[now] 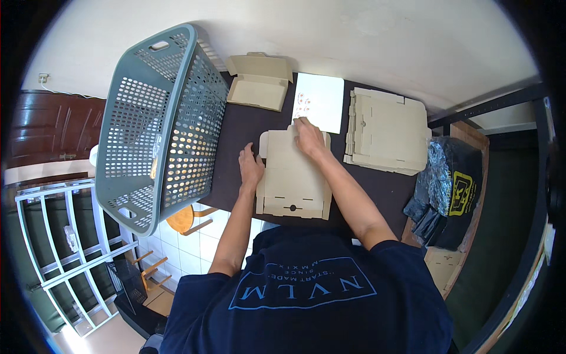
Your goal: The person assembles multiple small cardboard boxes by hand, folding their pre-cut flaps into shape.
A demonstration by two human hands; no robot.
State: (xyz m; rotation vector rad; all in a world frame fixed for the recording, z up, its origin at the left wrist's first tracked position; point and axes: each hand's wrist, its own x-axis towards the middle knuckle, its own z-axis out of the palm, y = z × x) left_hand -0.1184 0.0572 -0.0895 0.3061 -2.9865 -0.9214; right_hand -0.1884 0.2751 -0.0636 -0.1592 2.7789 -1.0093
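A flat, unfolded cardboard box [289, 177] lies on the dark tabletop in front of me, with slots and a small round hole at its near end. My right hand [309, 140] is at its far edge, fingers bent and pressed together over the far flap. Beside the box's left edge is my left hand [252, 168], its fingers apart and slightly curved, near the side flap; nothing shows in it. Just beyond my right hand lies a white sheet [324, 97] with small reddish prints. The undersides of my right fingers are hidden.
A large grey-green perforated basket [193, 118] stands at the left. At the back sits an open, folded cardboard box [256, 91]. A stack of flat cardboard boxes [386, 130] lies at the right, with a black plastic bag [454, 189] beyond it. A wooden stool [180, 221] is below the table.
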